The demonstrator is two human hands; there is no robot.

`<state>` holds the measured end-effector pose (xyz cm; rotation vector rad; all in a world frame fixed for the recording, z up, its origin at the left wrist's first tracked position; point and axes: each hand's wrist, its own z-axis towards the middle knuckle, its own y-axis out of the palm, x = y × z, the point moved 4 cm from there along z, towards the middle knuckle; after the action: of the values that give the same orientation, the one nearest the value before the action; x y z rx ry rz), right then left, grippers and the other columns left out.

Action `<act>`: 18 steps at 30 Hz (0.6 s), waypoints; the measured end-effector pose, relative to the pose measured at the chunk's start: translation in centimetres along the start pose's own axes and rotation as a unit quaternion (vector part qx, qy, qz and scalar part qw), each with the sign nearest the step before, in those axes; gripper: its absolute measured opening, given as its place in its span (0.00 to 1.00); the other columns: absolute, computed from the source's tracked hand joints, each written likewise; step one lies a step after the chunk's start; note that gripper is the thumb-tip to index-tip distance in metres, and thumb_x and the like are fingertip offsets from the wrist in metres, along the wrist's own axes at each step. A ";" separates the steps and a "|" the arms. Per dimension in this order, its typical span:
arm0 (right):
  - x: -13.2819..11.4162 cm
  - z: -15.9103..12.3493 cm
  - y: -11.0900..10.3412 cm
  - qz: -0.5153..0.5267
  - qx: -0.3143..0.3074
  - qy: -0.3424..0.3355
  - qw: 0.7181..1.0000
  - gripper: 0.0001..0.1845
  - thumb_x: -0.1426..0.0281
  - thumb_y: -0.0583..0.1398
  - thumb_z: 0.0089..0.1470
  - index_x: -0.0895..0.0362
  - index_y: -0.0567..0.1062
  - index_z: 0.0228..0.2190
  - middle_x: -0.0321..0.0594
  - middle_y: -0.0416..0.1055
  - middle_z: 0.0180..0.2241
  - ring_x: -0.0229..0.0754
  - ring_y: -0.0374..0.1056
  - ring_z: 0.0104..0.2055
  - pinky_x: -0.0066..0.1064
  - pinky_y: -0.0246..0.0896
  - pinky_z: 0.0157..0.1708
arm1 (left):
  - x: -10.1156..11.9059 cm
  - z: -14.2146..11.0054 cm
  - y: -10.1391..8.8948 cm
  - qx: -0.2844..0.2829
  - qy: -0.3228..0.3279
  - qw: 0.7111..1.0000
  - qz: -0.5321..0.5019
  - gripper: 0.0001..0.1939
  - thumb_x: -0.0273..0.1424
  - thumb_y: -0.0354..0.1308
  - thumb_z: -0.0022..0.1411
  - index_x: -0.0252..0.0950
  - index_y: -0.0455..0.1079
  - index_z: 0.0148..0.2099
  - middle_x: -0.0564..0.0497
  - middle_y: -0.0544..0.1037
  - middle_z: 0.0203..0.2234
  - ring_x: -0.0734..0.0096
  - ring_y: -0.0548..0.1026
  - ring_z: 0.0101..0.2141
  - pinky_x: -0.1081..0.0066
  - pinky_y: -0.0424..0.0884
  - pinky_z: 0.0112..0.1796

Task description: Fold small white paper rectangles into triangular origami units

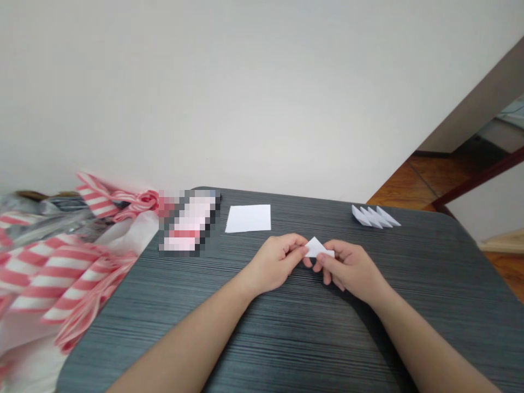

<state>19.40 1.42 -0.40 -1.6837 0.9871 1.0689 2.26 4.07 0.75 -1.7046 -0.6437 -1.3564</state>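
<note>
Between my two hands, a small piece of folded white paper (315, 247) is held above the dark table; its top comes to a point and a flat strip runs along its lower edge. My left hand (277, 261) pinches its left end between thumb and fingers. On the right end, my right hand (347, 266) grips it with the thumb on the near face and the fingers behind. Farther back on the left lies a stack or sheet of white paper (248, 218). Several folded white paper pieces (375, 216) sit in an overlapping row at the back right.
The dark wood-grain table (282, 333) stands against a pale wall (262, 98). A blurred-out, phone-like object (190, 221) lies at its back left. Red-and-white striped cloth (69, 267) is heaped beside the left edge. Wooden floor (403, 183) shows past the right side.
</note>
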 end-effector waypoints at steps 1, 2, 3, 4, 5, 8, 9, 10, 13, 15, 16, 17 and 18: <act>0.0 0.0 0.0 0.000 -0.005 0.002 1.000 0.11 0.64 0.59 0.59 0.58 0.75 0.29 0.31 0.70 0.16 0.30 0.54 0.11 0.22 0.47 0.11 | 0.0 0.0 0.0 -0.002 0.000 1.000 0.001 0.12 0.34 0.51 0.68 0.35 0.75 0.42 0.50 0.81 0.31 0.77 0.68 0.21 0.77 0.62 0.25; 0.0 0.0 0.1 -0.001 -0.008 0.002 1.000 0.11 0.64 0.59 0.59 0.58 0.75 0.29 0.31 0.70 0.16 0.29 0.54 0.11 0.22 0.47 0.11 | 0.0 0.0 0.0 -0.003 -0.001 1.000 0.001 0.12 0.34 0.52 0.68 0.35 0.75 0.42 0.51 0.81 0.31 0.77 0.68 0.21 0.77 0.62 0.25; 0.0 0.1 0.1 -0.003 -0.008 0.002 1.000 0.11 0.65 0.58 0.59 0.58 0.74 0.28 0.31 0.70 0.15 0.29 0.54 0.11 0.22 0.47 0.12 | 0.0 0.0 0.1 -0.003 -0.001 1.000 0.001 0.12 0.34 0.52 0.68 0.35 0.75 0.42 0.51 0.81 0.31 0.78 0.68 0.21 0.77 0.62 0.24; 0.0 0.1 0.1 -0.004 -0.008 -0.001 1.000 0.11 0.65 0.58 0.59 0.58 0.74 0.28 0.31 0.70 0.15 0.29 0.54 0.11 0.22 0.47 0.12 | -0.1 0.0 0.1 -0.003 -0.002 1.000 0.001 0.12 0.34 0.52 0.68 0.35 0.75 0.42 0.51 0.81 0.31 0.78 0.68 0.21 0.77 0.62 0.24; -0.1 0.1 0.1 -0.006 -0.007 -0.006 1.000 0.11 0.65 0.58 0.59 0.58 0.74 0.28 0.31 0.69 0.16 0.29 0.55 0.12 0.22 0.48 0.12 | -0.1 0.0 0.1 -0.002 -0.003 1.000 -0.001 0.12 0.34 0.52 0.68 0.35 0.75 0.42 0.51 0.81 0.30 0.78 0.68 0.21 0.77 0.61 0.24; -0.3 0.0 0.1 -0.011 0.000 -0.022 1.000 0.11 0.66 0.59 0.59 0.57 0.74 0.27 0.31 0.70 0.16 0.30 0.58 0.13 0.22 0.48 0.13 | -0.2 0.0 0.2 -0.001 -0.006 1.000 -0.014 0.12 0.34 0.52 0.67 0.34 0.74 0.43 0.50 0.81 0.30 0.78 0.68 0.21 0.77 0.61 0.24; -0.3 0.0 0.1 -0.013 0.003 -0.024 1.000 0.11 0.66 0.59 0.59 0.57 0.74 0.27 0.31 0.70 0.16 0.30 0.59 0.13 0.22 0.49 0.13 | -0.3 0.0 0.2 -0.001 -0.004 1.000 -0.021 0.12 0.34 0.53 0.67 0.34 0.74 0.44 0.50 0.81 0.30 0.78 0.68 0.21 0.77 0.62 0.24; -0.3 0.0 0.1 -0.014 0.005 -0.025 1.000 0.11 0.66 0.59 0.59 0.57 0.74 0.27 0.31 0.69 0.15 0.31 0.59 0.13 0.23 0.49 0.13 | -0.3 0.0 0.2 0.000 -0.002 1.000 -0.028 0.12 0.34 0.53 0.67 0.34 0.74 0.45 0.50 0.81 0.30 0.78 0.68 0.21 0.77 0.62 0.24; -0.1 0.0 0.1 -0.017 0.012 -0.027 0.999 0.12 0.65 0.59 0.60 0.57 0.75 0.27 0.31 0.70 0.15 0.32 0.61 0.14 0.23 0.51 0.14 | -0.5 0.0 0.3 0.004 0.012 0.999 -0.032 0.11 0.35 0.57 0.64 0.33 0.74 0.43 0.50 0.81 0.30 0.76 0.71 0.24 0.76 0.63 0.26; -0.1 0.0 0.0 -0.019 0.015 -0.031 0.999 0.12 0.65 0.59 0.60 0.57 0.75 0.27 0.32 0.70 0.16 0.33 0.63 0.15 0.23 0.52 0.15 | -0.5 0.0 0.3 0.001 0.017 1.000 -0.017 0.10 0.35 0.58 0.64 0.33 0.74 0.40 0.50 0.80 0.29 0.74 0.72 0.26 0.76 0.63 0.27; -0.2 0.0 0.0 -0.020 0.015 -0.033 0.999 0.12 0.65 0.59 0.60 0.57 0.75 0.27 0.32 0.71 0.16 0.33 0.64 0.15 0.23 0.53 0.16 | -0.6 0.0 0.3 -0.003 0.017 1.000 -0.004 0.11 0.36 0.57 0.64 0.33 0.74 0.37 0.50 0.80 0.28 0.74 0.72 0.26 0.76 0.63 0.27; -0.2 0.0 0.0 -0.022 0.016 -0.036 0.999 0.12 0.65 0.59 0.60 0.57 0.75 0.27 0.33 0.72 0.17 0.33 0.65 0.16 0.23 0.54 0.17 | -0.6 0.0 0.3 -0.008 0.016 1.000 0.010 0.12 0.36 0.56 0.65 0.33 0.74 0.35 0.50 0.80 0.28 0.74 0.71 0.26 0.76 0.62 0.27; -0.3 0.0 0.0 -0.024 0.016 -0.039 0.999 0.12 0.65 0.59 0.60 0.57 0.75 0.27 0.33 0.73 0.18 0.33 0.66 0.17 0.23 0.55 0.18 | -0.6 -0.1 0.3 -0.012 0.016 0.999 0.025 0.13 0.37 0.55 0.66 0.33 0.74 0.34 0.50 0.80 0.27 0.75 0.70 0.25 0.76 0.62 0.26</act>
<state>19.30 1.51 -0.13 -1.6193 0.9049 1.0741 2.33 3.92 0.11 -1.7039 -0.5642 -1.3593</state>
